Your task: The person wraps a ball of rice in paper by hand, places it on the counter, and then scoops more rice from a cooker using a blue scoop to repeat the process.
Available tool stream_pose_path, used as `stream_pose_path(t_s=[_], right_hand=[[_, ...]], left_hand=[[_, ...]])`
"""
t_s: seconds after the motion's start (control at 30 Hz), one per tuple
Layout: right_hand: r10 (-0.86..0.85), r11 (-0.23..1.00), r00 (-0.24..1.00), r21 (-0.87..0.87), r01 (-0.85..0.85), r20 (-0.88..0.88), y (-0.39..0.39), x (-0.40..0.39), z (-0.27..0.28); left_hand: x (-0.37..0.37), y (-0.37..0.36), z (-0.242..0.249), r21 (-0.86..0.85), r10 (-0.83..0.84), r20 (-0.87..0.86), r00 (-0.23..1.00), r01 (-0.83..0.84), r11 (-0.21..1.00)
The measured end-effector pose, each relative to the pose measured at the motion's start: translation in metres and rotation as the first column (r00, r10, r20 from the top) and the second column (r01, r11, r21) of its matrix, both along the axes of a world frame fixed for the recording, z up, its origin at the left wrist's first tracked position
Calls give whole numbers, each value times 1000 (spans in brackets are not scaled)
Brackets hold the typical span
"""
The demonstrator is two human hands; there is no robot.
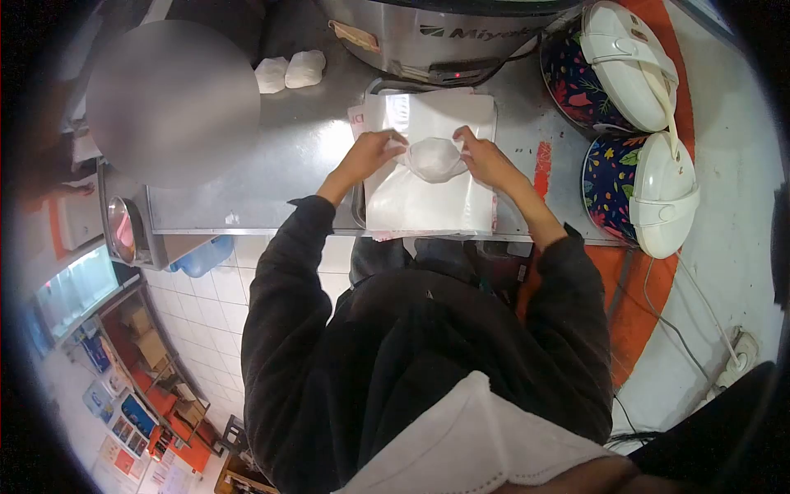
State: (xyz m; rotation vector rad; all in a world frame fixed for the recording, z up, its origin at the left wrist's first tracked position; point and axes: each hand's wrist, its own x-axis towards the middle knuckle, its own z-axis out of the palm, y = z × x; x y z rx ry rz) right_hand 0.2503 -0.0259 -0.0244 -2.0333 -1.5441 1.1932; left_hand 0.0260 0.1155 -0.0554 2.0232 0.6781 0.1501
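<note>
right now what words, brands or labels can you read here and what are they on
"Miyak...": brand lettering on the large steel appliance at the back of the counter; its end is cut off by glare.
Sticker on the same appliance: too blurred to read.
Posters and boxes at lower left: too small to read.

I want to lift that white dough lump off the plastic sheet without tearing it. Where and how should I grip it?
Probably cup the dough lump low at both ends, coming in from the sides where the left hand and right hand sit: it looks soft, rounded and wider than tall.
</note>
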Motion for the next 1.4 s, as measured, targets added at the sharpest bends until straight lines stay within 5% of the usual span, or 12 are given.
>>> stream_pose_path(t_s=[0.1,0.17,0.3,0.37,0.53,0.7,0.83,1.0,1.07,1.17,1.33,1.4], right_hand=[[135,961,983,226,-161,124,6,-6,-32],[95,921,985,362,-142,145,-1,-9,-30],[-63,894,990,434,111,-123,-35,-25,-27],[-77,902,984,408,137,-160,-49,-31,-37],[-40,818,999,573,54,-37,-57,-32,-46],[-42,798,999,602,25,14,-42,-35,-39],[-106,855,989,499,144,-105,-38,-48,-24],[-335,678,413,87,729,-847,-23,-82,0],[-282,660,-76,-251,708,-956,-15,-99,14],[-360,742,-254,-441,505,-898,2,-111,13],[-576,752,-27,-543,373,-817,22,-127,20],[-470,825,334,-272,496,-817,32,-121,5]], left_hand=[[13,-16,-7,83,81,-91,993,-73,994],[13,-32,-33,405,73,290,954,-191,894],[28,-74,-9,-322,490,104,866,-437,840],[40,-90,-31,-759,697,138,703,-377,531],[56,-82,-11,143,445,359,820,-520,842],[36,-114,-26,-164,497,224,838,-470,867],[27,-125,-9,113,459,311,832,-513,851],[14,-96,38,-732,662,212,719,-332,595],[2,-88,65,-556,576,268,772,-365,747],[-13,-71,77,-192,378,417,827,-326,926],[-38,-41,85,-215,200,423,884,-116,970],[-43,-28,94,-367,253,275,927,-142,919]])
